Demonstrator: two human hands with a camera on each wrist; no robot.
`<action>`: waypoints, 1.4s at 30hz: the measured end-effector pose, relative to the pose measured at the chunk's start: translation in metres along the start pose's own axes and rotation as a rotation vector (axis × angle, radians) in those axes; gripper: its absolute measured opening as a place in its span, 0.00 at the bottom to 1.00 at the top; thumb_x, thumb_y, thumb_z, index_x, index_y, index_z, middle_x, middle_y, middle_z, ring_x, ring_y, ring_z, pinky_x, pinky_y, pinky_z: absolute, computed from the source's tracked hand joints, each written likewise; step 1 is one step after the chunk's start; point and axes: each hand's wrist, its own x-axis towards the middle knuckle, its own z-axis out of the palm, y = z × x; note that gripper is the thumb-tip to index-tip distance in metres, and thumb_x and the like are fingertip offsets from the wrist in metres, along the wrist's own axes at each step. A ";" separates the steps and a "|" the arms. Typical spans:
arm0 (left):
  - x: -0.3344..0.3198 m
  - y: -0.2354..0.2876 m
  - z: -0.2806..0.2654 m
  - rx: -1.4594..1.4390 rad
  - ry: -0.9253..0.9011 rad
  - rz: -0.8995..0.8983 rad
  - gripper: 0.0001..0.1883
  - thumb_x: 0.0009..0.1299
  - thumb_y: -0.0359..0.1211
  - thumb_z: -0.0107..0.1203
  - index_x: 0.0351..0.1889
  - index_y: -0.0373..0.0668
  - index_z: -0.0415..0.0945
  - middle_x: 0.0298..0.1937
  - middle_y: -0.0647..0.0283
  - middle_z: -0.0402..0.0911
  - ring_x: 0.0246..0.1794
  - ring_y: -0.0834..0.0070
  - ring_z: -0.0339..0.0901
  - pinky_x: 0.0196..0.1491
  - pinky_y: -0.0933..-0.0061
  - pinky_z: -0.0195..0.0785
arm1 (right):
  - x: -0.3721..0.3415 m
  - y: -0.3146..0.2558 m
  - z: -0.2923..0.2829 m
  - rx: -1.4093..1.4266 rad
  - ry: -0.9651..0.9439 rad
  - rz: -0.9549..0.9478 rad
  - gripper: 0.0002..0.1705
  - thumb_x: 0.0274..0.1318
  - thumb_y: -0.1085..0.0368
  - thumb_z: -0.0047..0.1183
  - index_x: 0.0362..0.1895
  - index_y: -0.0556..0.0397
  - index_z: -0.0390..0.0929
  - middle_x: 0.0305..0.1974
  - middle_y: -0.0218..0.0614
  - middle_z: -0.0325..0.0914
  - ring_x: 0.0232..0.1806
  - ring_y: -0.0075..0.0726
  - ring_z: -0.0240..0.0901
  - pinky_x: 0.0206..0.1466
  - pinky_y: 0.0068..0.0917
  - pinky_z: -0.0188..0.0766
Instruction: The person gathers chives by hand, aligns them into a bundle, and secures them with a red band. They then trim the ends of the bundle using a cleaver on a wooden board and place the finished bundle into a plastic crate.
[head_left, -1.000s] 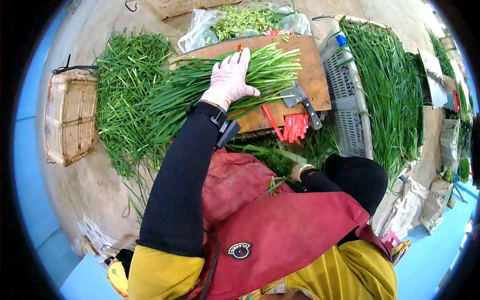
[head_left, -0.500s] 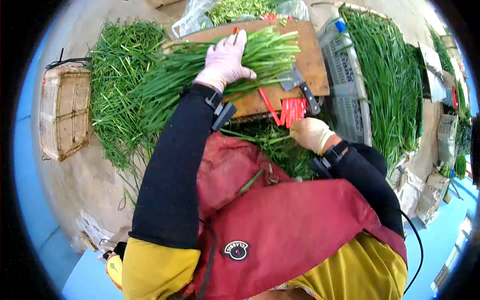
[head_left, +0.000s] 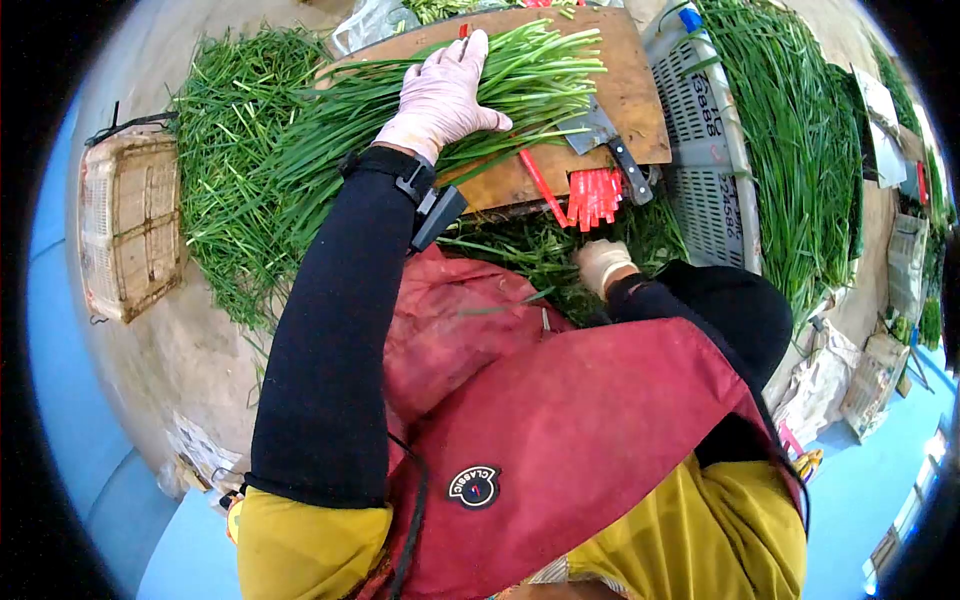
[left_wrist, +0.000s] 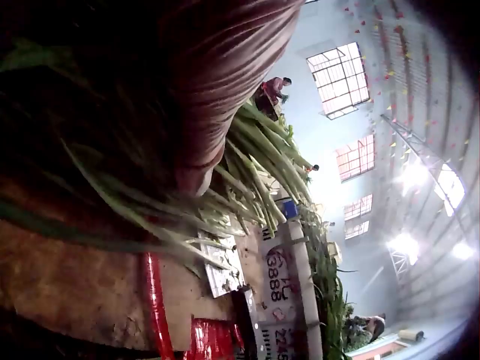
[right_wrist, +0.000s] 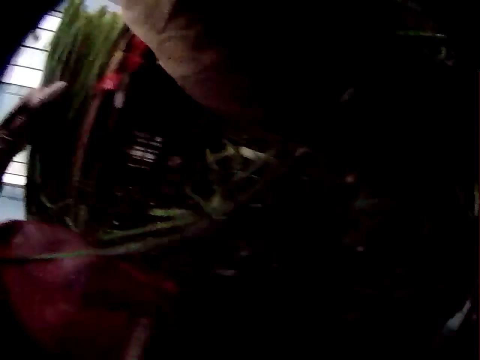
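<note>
Stalks (head_left: 548,68), long and green, lie under the pale-gloved left hand (head_left: 438,102), grip outspread, likely for steadiness; the pale-gloved right hand (head_left: 603,265) has an unclear grip.

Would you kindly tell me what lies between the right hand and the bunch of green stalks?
In the head view, the red strips lie between the right hand and the bunch, with bare board and the knife blade beyond them.

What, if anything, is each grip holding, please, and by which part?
The left grip rests across the bunch, behind its pale stalk ends, not visibly clasping it; whether the right grip holds anything cannot be told.
</note>
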 end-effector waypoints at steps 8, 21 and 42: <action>-0.003 0.002 -0.004 0.011 0.005 0.002 0.62 0.47 0.54 0.72 0.76 0.47 0.46 0.73 0.53 0.60 0.73 0.57 0.57 0.71 0.53 0.52 | -0.116 0.047 -0.106 0.398 0.386 -0.491 0.16 0.54 0.68 0.56 0.49 0.50 0.82 0.42 0.43 0.83 0.45 0.48 0.79 0.50 0.38 0.74; -0.005 0.007 -0.014 -0.019 -0.085 -0.030 0.65 0.47 0.53 0.73 0.77 0.44 0.42 0.75 0.52 0.55 0.75 0.55 0.53 0.71 0.45 0.48 | -0.270 0.071 -0.211 0.603 0.515 -0.344 0.12 0.55 0.74 0.56 0.45 0.57 0.83 0.39 0.42 0.84 0.44 0.40 0.81 0.50 0.31 0.75; -0.009 0.007 -0.028 -0.098 -0.062 0.002 0.64 0.45 0.57 0.73 0.75 0.42 0.46 0.74 0.50 0.57 0.75 0.56 0.54 0.71 0.45 0.49 | 0.008 0.047 -0.268 0.501 0.961 -0.332 0.09 0.52 0.63 0.55 0.38 0.41 0.84 0.38 0.38 0.83 0.45 0.49 0.79 0.51 0.39 0.74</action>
